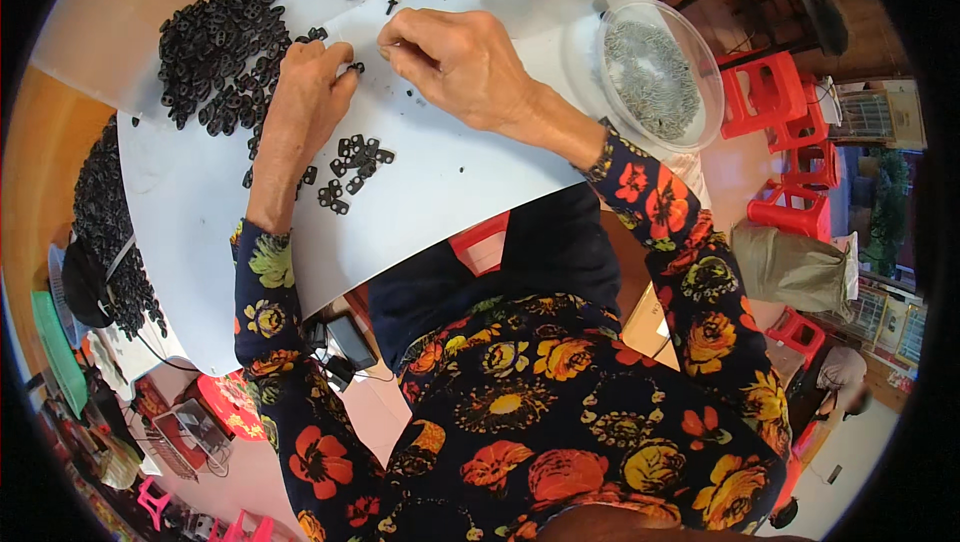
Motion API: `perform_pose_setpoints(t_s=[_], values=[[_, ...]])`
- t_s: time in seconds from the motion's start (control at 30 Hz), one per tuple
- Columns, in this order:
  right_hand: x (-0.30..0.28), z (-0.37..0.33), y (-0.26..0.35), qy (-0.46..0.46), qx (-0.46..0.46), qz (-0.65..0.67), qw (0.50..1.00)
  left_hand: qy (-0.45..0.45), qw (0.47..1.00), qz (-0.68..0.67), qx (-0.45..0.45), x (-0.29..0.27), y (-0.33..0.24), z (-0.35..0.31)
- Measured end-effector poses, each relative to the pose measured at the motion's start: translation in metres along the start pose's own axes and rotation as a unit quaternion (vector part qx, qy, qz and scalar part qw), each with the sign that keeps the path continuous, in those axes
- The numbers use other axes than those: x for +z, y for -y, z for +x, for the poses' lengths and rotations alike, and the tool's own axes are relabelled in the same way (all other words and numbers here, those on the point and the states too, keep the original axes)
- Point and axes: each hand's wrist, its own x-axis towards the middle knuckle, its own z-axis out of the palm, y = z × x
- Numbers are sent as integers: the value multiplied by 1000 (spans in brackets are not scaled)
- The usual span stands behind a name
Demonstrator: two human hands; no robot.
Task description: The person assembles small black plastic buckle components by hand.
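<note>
The left hand [312,87] pinches a small black part [358,68] above the white surface [440,177], right of a black heap [212,54]; whether the curled right hand [455,67] grips anything, I cannot tell.

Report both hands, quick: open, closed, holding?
Left hand: closed, holding a small black piece at the fingertips.
Right hand: closed in a pinch; whether anything is in it cannot be told.

On my head view, the left hand [305,87] holds a small black part [357,68] over the white desk [430,182], right hand [460,67] close by
</note>
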Motion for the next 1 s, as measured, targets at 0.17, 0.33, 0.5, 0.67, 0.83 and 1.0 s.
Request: perform_pose_setpoints(t_s=[0.17,0.33,0.5,0.67,0.83,1.0], values=[[14,5,-19,-5,41,29,999,-5,1000,-13,4,5,-5,-1],[22,4,-25,36,106,173,978,-57,993,-101,-33,4,-21,-3],[19,7,-21,78,169,254,949,-20,909,-355,-217,-7,-33,-6],[18,4,-22,93,182,274,940,-5,887,-388,-252,-8,-36,-5],[19,6,-19,80,230,347,906,-32,902,-396,-168,2,-24,-7],[18,6,-10,43,256,397,880,-97,852,-484,-173,4,-29,-5]])
